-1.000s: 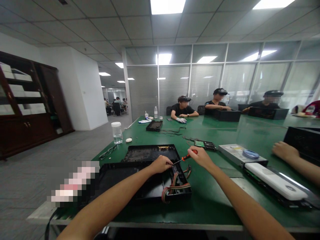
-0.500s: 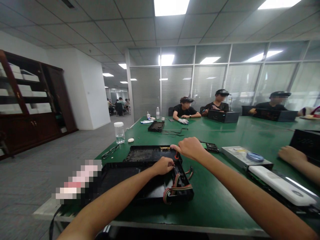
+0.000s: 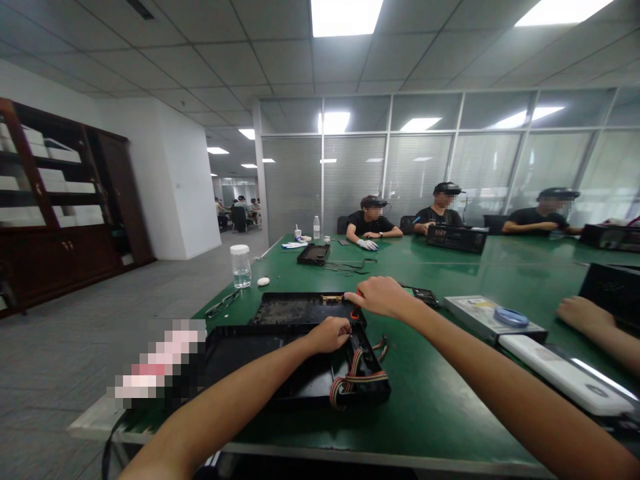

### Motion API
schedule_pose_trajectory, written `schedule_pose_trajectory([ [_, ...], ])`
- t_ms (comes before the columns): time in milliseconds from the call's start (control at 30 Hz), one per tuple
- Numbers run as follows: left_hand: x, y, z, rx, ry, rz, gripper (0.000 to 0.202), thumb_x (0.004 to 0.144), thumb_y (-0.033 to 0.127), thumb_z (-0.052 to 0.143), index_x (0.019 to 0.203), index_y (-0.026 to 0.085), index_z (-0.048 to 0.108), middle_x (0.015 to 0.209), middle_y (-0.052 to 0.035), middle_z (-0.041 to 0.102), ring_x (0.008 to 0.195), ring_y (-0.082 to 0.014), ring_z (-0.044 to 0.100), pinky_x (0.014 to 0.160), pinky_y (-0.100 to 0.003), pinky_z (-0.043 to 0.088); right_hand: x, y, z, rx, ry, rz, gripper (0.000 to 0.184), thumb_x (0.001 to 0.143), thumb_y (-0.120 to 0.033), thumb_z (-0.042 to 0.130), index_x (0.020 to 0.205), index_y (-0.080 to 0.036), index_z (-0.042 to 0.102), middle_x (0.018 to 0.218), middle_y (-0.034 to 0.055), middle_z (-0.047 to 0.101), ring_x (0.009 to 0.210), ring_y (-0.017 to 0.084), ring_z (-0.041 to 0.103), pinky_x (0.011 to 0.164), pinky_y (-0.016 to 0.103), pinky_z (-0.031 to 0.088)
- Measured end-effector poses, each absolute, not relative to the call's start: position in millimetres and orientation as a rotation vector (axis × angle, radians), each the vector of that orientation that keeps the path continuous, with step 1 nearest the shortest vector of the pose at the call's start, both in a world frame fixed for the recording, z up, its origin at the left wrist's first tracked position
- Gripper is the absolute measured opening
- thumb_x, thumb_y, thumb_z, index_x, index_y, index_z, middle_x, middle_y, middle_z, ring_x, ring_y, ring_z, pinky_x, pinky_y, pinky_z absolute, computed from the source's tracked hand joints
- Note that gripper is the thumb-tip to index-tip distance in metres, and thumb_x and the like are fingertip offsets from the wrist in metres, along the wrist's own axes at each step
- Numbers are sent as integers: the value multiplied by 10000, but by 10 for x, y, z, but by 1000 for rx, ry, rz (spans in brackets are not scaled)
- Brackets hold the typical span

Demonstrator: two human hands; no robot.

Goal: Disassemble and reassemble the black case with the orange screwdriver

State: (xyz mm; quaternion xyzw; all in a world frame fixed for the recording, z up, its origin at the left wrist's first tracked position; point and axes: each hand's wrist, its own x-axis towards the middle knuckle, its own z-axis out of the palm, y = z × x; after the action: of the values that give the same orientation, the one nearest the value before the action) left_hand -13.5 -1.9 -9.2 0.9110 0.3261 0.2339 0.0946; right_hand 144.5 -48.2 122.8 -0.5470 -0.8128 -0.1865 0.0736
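My right hand (image 3: 381, 295) is closed in a fist round a red-handled screwdriver (image 3: 355, 315), with the thumb stretched out to the left. Only a little of the red handle shows below the fist. Just under it, my left hand (image 3: 331, 333) is closed, fingertips pinched at the inner right part of a black shallow case (image 3: 295, 393); what they hold is hidden. A striped ribbon of wires (image 3: 363, 379) loops over the case's right end. Behind lies a second black tray-like panel (image 3: 287, 308) with a brass-coloured strip (image 3: 332, 298) at its far edge.
On the green table (image 3: 440, 400) stand a clear jar with white lid (image 3: 241, 267), eyeglasses (image 3: 221, 305) and a metal box (image 3: 485, 317) bearing a blue ring (image 3: 511, 317). A white device (image 3: 565, 377) and a co-worker's arm (image 3: 595, 320) are at right. Several people sit opposite.
My hands keep nearly the same pose over the case; the whole view has shifted slightly. Across the table, two co-workers' black cases have moved to the right.
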Motion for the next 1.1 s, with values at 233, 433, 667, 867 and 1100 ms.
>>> schedule_pose_trajectory([
  [233,-153,-30,-99,2714,958,686,123,727,89,489,820,136,554,707,-6,585,639,-112,530,608,-197,389,1629,-512,1140,-1416,-2467,-321,453,847,-525,320,827,-196,631,707,83,652,653,204,591,595,272,348],
  [433,-155,-45,-77,2819,904,668,149,746,83,465,864,147,529,779,-18,577,716,-131,528,675,-214,403,2072,-212,611,-1236,-2067,147,426,811,-501,362,629,-182,577,541,16,552,508,135,486,495,240,317],
  [667,-131,-61,-84,3043,845,614,140,810,103,417,905,151,508,893,-52,553,858,-155,513,801,-233,397,2488,165,-155,-973,-1151,1001,308,781,-494,394,659,-214,435,395,-96,252,303,72,222,295,196,199],
  [867,-209,-31,198,3281,862,418,154,807,104,421,875,124,558,863,-89,578,847,-187,532,778,-275,410,2314,51,-104,-600,-911,1350,215,730,-310,609,898,-194,541,800,9,595,522,55,502,405,149,417],
  [1100,-575,122,396,2771,1034,-113,76,678,154,611,741,155,654,659,1,634,592,-104,576,604,-180,435,2146,-70,-102,-558,-988,1453,346,589,-46,675,880,-198,564,717,-46,558,611,66,550,642,218,510],
])
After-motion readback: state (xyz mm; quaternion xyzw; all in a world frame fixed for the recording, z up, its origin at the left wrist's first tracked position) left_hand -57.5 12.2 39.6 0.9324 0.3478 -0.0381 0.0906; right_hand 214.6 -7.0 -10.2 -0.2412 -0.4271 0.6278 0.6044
